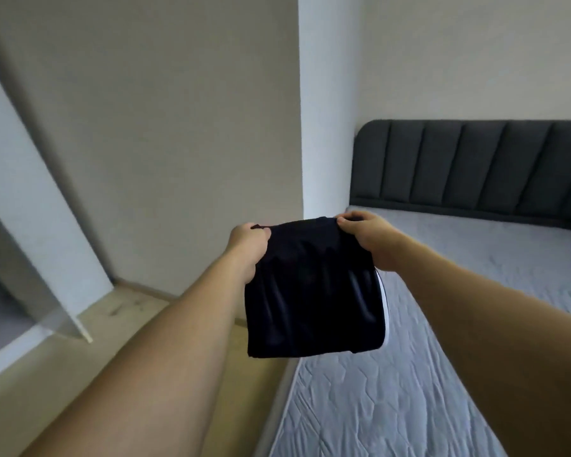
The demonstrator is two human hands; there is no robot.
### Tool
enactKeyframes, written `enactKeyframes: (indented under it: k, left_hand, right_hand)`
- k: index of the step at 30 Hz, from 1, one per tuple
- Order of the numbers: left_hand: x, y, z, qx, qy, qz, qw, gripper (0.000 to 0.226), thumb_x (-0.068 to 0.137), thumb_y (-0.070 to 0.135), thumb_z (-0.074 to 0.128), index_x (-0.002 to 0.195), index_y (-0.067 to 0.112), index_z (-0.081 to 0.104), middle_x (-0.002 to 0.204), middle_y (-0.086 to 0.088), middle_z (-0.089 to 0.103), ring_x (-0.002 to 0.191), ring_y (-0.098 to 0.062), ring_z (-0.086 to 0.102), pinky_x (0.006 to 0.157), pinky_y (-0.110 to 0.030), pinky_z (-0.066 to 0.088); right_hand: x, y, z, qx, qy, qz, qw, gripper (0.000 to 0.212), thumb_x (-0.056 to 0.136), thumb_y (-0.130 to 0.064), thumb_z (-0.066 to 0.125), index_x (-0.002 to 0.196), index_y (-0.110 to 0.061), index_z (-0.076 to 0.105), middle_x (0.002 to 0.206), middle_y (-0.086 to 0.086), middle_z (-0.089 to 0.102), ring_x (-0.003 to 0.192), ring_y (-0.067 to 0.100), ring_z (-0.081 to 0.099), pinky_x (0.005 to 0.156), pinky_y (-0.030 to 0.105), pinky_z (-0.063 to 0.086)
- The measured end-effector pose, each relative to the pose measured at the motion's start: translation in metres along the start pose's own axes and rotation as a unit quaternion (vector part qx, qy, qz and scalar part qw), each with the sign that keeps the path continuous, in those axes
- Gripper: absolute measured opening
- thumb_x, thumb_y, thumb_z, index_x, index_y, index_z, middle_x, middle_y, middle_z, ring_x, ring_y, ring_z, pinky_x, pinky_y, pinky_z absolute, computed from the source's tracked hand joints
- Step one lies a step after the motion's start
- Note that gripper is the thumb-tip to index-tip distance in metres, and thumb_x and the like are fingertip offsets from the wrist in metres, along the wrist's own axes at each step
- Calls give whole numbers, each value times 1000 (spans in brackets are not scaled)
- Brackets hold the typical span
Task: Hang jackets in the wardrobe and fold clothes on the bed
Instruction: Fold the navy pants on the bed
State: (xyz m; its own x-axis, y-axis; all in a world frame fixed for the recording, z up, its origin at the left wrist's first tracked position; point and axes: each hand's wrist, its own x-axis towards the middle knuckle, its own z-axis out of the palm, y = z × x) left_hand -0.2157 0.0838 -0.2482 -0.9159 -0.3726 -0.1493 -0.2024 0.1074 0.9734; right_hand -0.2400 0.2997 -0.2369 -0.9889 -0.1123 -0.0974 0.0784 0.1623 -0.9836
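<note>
Left hand (pixel 247 249) and right hand (pixel 368 240) each pinch a top corner of a dark folded garment (pixel 314 288), fingers closed on the cloth. It hangs in the air above the bed's (pixel 442 324) left edge, near the grey headboard (pixel 475 163), a white stripe along its right side

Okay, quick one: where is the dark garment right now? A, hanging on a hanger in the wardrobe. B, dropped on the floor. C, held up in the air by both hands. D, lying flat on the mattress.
C: the left hand and right hand each pinch a top corner of the dark garment, which hangs clear of the mattress below it.
</note>
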Motion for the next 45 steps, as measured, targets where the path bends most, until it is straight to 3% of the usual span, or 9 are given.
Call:
enactKeyframes:
  k: [2,6,10,13,18,26,30,36,45]
  left_hand:
    - [-11,78,-68,-1,45,34,998,13,94,15,51,86,15,61,94,-4,65,88,-24,62,91,-45,53]
    - [-32,196,-204,-7,126,111,986,13,96,16,51,96,20,64,100,-3,66,96,-23,64,90,-41,55]
    - [-52,267,-328,-7,222,177,959,21,94,11,50,85,27,62,94,3,64,92,-18,62,82,-31,55]
    - [-61,293,-408,3,275,194,942,25,91,6,48,84,24,63,95,0,65,92,-21,63,83,-36,57]
    - [-48,298,-535,5,351,189,917,27,88,2,45,98,11,68,100,-9,67,95,-28,64,88,-43,57]
    - [40,288,-728,5,449,177,876,27,90,-1,43,96,7,68,102,-9,65,95,-26,62,90,-43,56]
    - [86,292,-828,15,482,161,861,22,92,-1,45,83,9,63,93,-10,62,86,-24,58,79,-36,53]
    - [146,276,-980,22,530,124,839,23,90,-5,43,93,13,56,94,-12,53,82,-23,49,70,-32,41]
    - [255,214,-1217,0,579,110,808,25,92,-3,42,98,9,62,96,-12,58,85,-24,52,75,-34,49]
  right_hand:
    - [-8,-96,42,-5,-21,-36,999,14,95,-29,60,102,-19,66,108,12,68,98,28,65,92,46,54]
    - [-29,-248,133,26,-53,-106,993,12,94,-29,62,101,-19,65,100,7,65,87,23,63,88,43,56]
    - [-44,-343,237,56,-90,-180,978,7,95,-23,61,95,-17,64,96,8,62,88,24,59,88,44,53]
    - [-48,-390,314,76,-133,-200,968,8,95,-22,61,98,-15,64,98,9,62,88,24,60,85,42,54]
    - [-40,-438,446,86,-210,-216,950,8,96,-24,61,91,-17,62,95,7,64,83,23,62,71,35,55]
    - [18,-490,665,140,-310,-234,911,18,93,-21,64,106,-8,67,100,12,69,90,26,68,73,36,59]
    - [48,-518,777,147,-357,-221,896,16,94,-19,64,105,-8,66,102,12,69,88,25,67,72,34,58]
    - [81,-548,957,136,-422,-203,873,13,95,-21,63,101,-10,66,94,10,69,79,21,68,59,29,55]
    - [138,-579,1238,91,-484,-194,848,15,91,-23,68,98,-10,69,95,11,73,85,26,71,69,36,59]
